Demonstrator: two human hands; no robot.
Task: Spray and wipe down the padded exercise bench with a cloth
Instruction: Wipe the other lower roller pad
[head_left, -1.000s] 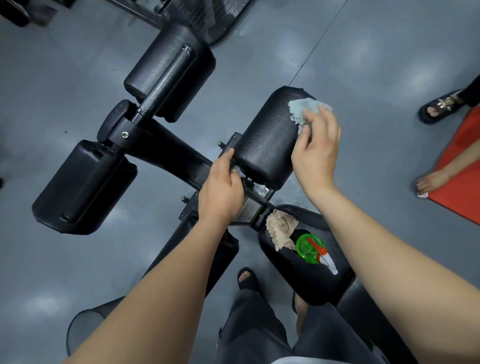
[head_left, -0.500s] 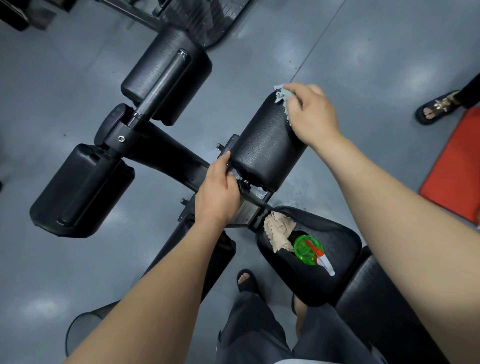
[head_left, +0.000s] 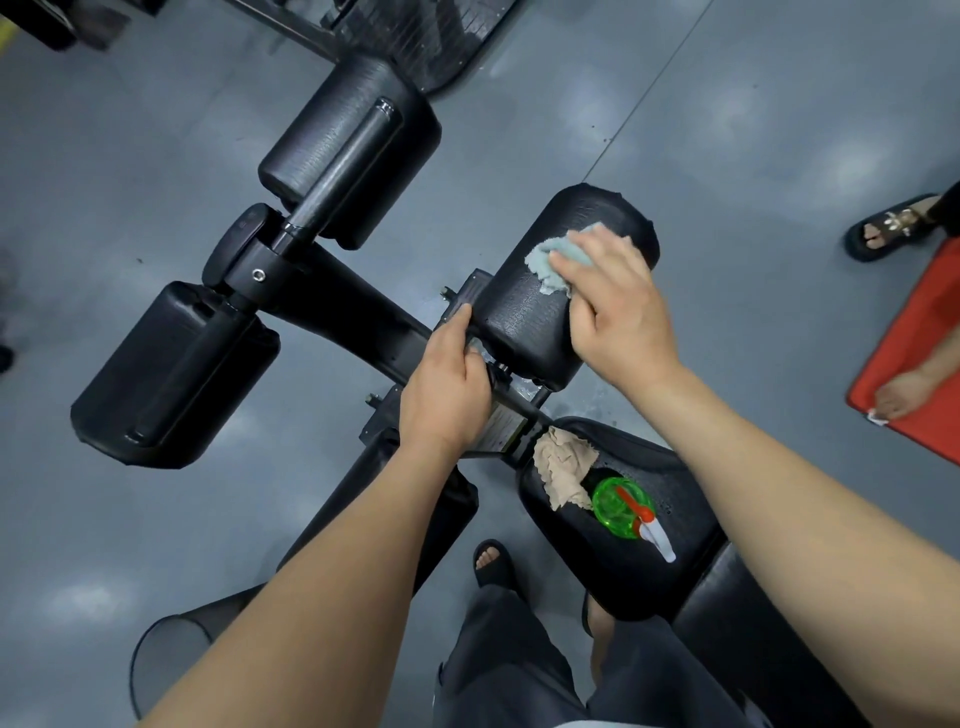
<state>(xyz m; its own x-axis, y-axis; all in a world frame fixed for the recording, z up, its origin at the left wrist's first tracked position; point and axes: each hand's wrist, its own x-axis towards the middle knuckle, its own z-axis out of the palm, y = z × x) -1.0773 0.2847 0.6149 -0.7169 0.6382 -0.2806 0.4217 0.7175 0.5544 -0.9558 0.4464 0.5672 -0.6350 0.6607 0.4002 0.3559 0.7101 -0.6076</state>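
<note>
While the left hand (head_left: 447, 400) wraps its fingers (head_left: 475, 364) round the metal bracket (head_left: 462, 293) at the inner end of a roller pad (head_left: 519, 327), apparently to brace the body and stop the pad from turning, a person cleaning a padded exercise bench (head_left: 363, 322) presses a pale blue cloth (head_left: 545, 262) onto the pad's curved top with the right hand (head_left: 618, 312). That hand's fingers (head_left: 597, 260) lie flat and close together over the cloth, thumb set apart. The hold spreads pressure across the rag rather than pinching it, which suits a wiping stroke on textured vinyl. Most of the cloth is hidden under the palm, with only a ragged edge showing toward the frame side. The green spray bottle (head_left: 623, 506) lies on its side on the seat pad (head_left: 649, 577) below, nozzle pointing toward the person. A crumpled beige cloth (head_left: 563, 467) touches it on the far side. Both seem parked there so either hand can reach them for the next section, the second cloth perhaps for drying. Two more roller pads (head_left: 171, 374) farther along the frame look untouched by either hand, so the job appears to be partway through. A wire bin (head_left: 171, 649) stands on the grey floor (head_left: 727, 130) at lower left, and a bystander's feet (head_left: 904, 389) rest by a red mat (head_left: 930, 322) at right.
</note>
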